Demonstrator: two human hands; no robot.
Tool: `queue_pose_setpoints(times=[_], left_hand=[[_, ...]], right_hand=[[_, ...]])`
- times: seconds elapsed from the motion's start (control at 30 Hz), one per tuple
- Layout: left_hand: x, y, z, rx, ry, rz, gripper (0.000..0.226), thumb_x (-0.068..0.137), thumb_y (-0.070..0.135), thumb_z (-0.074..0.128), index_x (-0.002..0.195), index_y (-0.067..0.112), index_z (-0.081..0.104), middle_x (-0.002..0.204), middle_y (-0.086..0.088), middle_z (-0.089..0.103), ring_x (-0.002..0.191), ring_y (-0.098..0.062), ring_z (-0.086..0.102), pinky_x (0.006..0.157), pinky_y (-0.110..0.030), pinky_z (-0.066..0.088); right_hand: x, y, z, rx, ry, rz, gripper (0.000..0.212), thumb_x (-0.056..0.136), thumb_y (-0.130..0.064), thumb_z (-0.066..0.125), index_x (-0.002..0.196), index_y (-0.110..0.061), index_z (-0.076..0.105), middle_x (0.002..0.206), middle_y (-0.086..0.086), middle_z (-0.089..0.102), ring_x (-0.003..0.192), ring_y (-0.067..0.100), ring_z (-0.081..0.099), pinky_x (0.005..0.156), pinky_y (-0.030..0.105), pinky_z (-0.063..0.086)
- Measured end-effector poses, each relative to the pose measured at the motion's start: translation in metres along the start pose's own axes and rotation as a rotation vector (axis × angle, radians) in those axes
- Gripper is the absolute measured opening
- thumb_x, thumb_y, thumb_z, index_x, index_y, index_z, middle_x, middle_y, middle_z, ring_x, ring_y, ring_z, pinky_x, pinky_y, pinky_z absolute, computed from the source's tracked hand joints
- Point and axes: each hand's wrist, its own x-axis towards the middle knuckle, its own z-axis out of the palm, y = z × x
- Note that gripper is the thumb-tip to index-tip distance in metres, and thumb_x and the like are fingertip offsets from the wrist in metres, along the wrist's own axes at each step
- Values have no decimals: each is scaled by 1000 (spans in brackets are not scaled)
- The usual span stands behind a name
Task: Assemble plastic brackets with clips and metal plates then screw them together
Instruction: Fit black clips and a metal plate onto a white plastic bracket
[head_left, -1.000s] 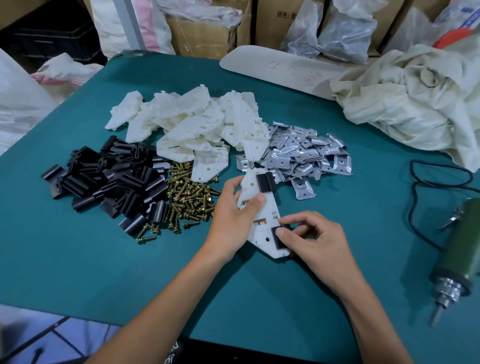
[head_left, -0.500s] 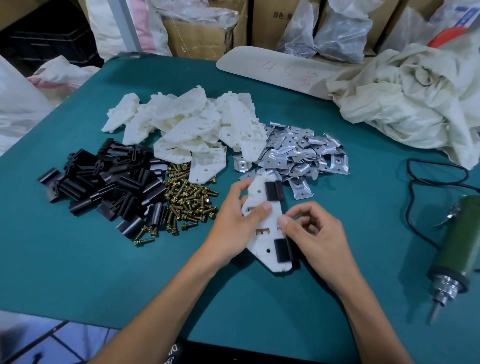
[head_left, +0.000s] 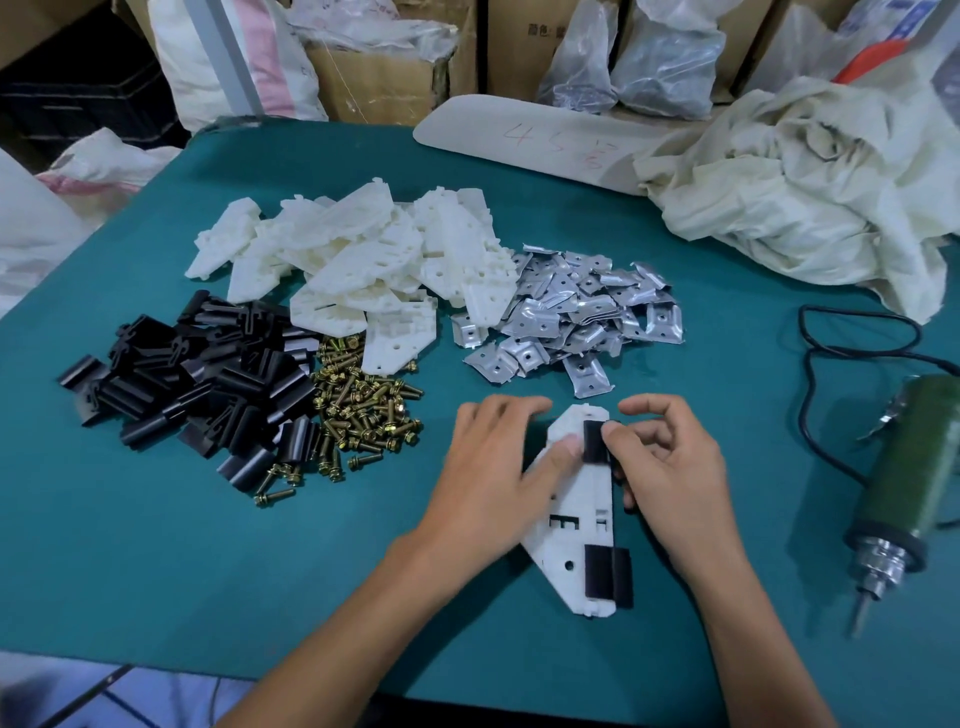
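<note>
Center of frame: left hand (head_left: 493, 467) flat, fingers straight, pressing white bracket (head_left: 574, 525) onto green table (head_left: 208, 545); right hand (head_left: 670, 467) pinching upper black clip (head_left: 594, 441); second clip (head_left: 605, 577) at bracket's lower end

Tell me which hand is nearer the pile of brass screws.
Left. The left hand rests on the white bracket just right of the screws; the right hand pinches the black clip beyond it, farther right.
</note>
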Motion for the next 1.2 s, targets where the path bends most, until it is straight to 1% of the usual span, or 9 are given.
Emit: queue_pose_setpoints(times=[0.13, 0.23, 0.37, 0.43, 0.6, 0.73, 0.83, 1.0, 1.2], left_hand=[[37, -12, -25, 179, 204, -55, 54, 94, 58, 55, 132, 20, 50, 118, 5, 59, 111, -13, 41, 97, -31, 35], [60, -18, -38, 417, 205, -73, 58, 89, 52, 67, 128, 13, 49, 119, -7, 60, 111, -27, 45, 96, -36, 35], [59, -38, -58, 477, 233, -88, 46, 92, 29, 70, 128, 12, 48, 115, -6, 65, 108, -29, 49, 96, -37, 33], [54, -45, -64, 444, 274, -119, 41, 95, 25, 62, 130, 11, 47, 106, -6, 69, 106, -31, 50, 97, -41, 35], [58, -29, -52, 461, 120, -190, 73, 82, 62, 67, 134, 17, 42, 110, -1, 66, 119, -31, 47, 97, -42, 32], [57, -36, -62, 423, 119, -161, 65, 83, 42, 69, 134, 18, 39, 91, 6, 69, 110, -27, 50, 95, -40, 32], [46, -39, -73, 248, 115, -135, 69, 79, 36, 74, 135, 24, 37, 96, 15, 65, 109, -20, 48, 90, -33, 37], [21, -18, -66, -46, -85, -41, 78, 73, 46, 77, 132, 54, 26, 107, 34, 59, 108, 12, 46, 82, -10, 36], [19, -9, -52, -67, -158, 21, 83, 78, 36, 80, 138, 50, 25, 112, 29, 61, 110, 5, 48, 86, -5, 31]], right_hand=[[0, 1, 0, -56, 6, 23, 27, 74, -56, 62, 99, -46, 61, 75, -10, 68, 58, 10, 57, 64, 45, 57], [0, -1, 1, -69, -6, 39, 27, 74, -57, 61, 99, -46, 61, 77, -10, 68, 61, 11, 59, 68, 50, 59], [-1, -3, 0, -68, -19, 43, 24, 74, -56, 62, 97, -47, 61, 80, -9, 69, 62, 12, 60, 67, 50, 60], [-2, -4, 1, -73, -22, 38, 22, 75, -55, 62, 95, -48, 60, 80, -10, 69, 60, 10, 59, 65, 47, 60], [-2, -4, 1, -85, -31, 31, 19, 78, -53, 63, 96, -47, 60, 80, -10, 70, 60, 9, 61, 63, 42, 58], [-2, -7, -1, -49, -29, 49, 14, 80, -48, 67, 94, -46, 64, 78, -8, 72, 54, 15, 67, 55, 29, 54], [0, -10, 2, -55, -54, 51, 9, 90, -33, 68, 95, -40, 71, 77, -8, 74, 53, 17, 69, 59, 29, 57], [1, -12, 8, -25, -76, 68, 20, 98, -17, 62, 94, -30, 78, 69, -4, 73, 53, 14, 68, 54, 20, 53], [3, -6, 6, -8, -95, 70, 27, 100, -16, 57, 95, -33, 78, 68, 4, 73, 57, 18, 70, 65, 34, 59]])
